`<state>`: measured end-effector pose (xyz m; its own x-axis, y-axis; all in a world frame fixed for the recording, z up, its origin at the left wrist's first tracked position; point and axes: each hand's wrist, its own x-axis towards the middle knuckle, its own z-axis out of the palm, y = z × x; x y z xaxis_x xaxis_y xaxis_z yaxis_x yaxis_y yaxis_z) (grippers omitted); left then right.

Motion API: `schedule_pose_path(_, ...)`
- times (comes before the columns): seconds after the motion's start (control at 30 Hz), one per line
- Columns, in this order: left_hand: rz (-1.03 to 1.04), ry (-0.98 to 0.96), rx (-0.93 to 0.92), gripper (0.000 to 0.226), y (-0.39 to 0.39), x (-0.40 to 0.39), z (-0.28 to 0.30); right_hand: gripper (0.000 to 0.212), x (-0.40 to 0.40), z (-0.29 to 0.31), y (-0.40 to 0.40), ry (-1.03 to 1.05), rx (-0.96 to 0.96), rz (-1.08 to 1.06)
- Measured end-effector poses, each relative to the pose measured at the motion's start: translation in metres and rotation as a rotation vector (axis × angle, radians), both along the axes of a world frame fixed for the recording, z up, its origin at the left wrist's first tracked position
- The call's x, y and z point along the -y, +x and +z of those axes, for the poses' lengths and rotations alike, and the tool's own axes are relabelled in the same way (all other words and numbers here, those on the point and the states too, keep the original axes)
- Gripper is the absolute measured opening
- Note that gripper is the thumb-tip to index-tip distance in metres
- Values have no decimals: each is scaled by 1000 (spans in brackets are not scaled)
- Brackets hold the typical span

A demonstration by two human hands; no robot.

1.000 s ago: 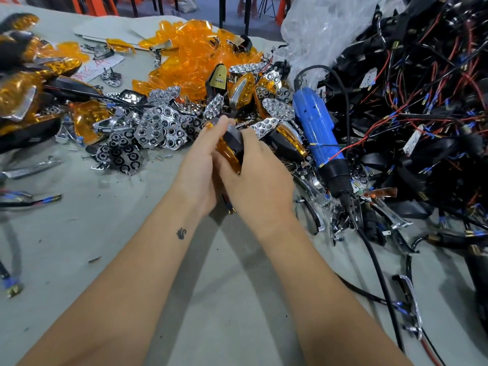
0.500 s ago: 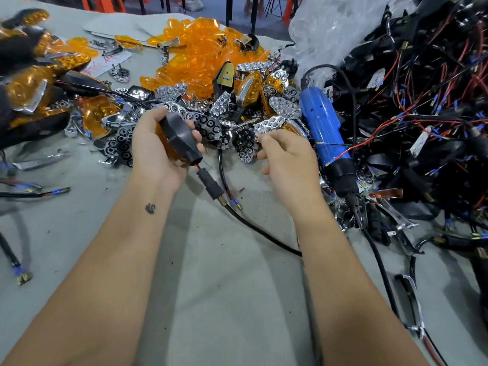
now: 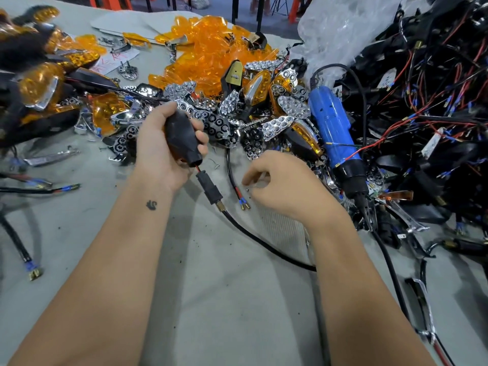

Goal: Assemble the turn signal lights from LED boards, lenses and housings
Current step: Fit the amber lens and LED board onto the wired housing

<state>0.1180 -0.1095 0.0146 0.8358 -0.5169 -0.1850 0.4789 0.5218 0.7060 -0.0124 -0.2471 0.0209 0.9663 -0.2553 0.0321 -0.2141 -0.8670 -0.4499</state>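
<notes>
Nearest the person, on the grey table cover (image 3: 232, 299), the two forearms ran up toward twelve o'clock and a black cable (image 3: 266, 247) crossed between them. The right hand (image 3: 285, 186) hovered low over the cloth, its fingers loosely curled downward. A small dark speck, perhaps a screw (image 3: 248, 189), lay just off its fingertips at about nine o'clock. Whether the hand touched or held anything, I could not tell.

The left hand (image 3: 161, 151) sat at roughly ten o'clock from the right, well apart from it, with its fingers wrapped round the black housing (image 3: 182, 138). The housing's long axis ran from eleven o'clock down to five, narrow end nearest the person, where red wire led into a black stem (image 3: 210, 188) and on into the cable. A second lead with blue terminals (image 3: 244, 204) lay between the hands, just beside the right one. My judgement was that the right hand was nearer the speck and would pick it up for the housing.

Farther off, chrome reflectors (image 3: 293, 108) and amber lenses (image 3: 211, 48) were heaped at twelve o'clock. A blue electric screwdriver (image 3: 331, 130) lay at two o'clock from the right hand, beside the tangled wire harnesses (image 3: 422, 101).

Half a second before, the right hand had rested open and higher, near the reflectors; it had since dropped toward the person and curled. The left hand and housing had barely shifted.
</notes>
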Motion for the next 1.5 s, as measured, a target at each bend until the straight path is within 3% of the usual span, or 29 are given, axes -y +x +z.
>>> schedule_pose_path(0.27, -105, 86, 150, 24, -10, 17, -11, 8, 1, -12, 5, -8, 93, -8)
schedule_pose_path(0.5, -80, 173, 162, 31, -10, 32, -15, 16, -17, -27, 29, 375, 427, -221)
schedule_pose_path(0.6, -84, 108, 141, 32, -11, 30, -14, 11, -21, -29, 36, 392, 442, -239)
schedule_pose_path(0.73, -106, 27, 142, 33, -16, 30, -11, 22, -14, -25, 42, 516, 500, -309)
schedule_pose_path(1.0, -99, 62, 135, 31, -26, 33, -11, 25, -9, -22, 38, 685, 691, -385)
schedule_pose_path(1.27, -80, 165, 250, 25, -36, 44, -9, 28, -7, -17, 28, 801, 761, -354)
schedule_pose_path(1.5, -138, 100, 171, 31, -39, 47, -10, 18, -4, -9, 22, 867, 838, -317)
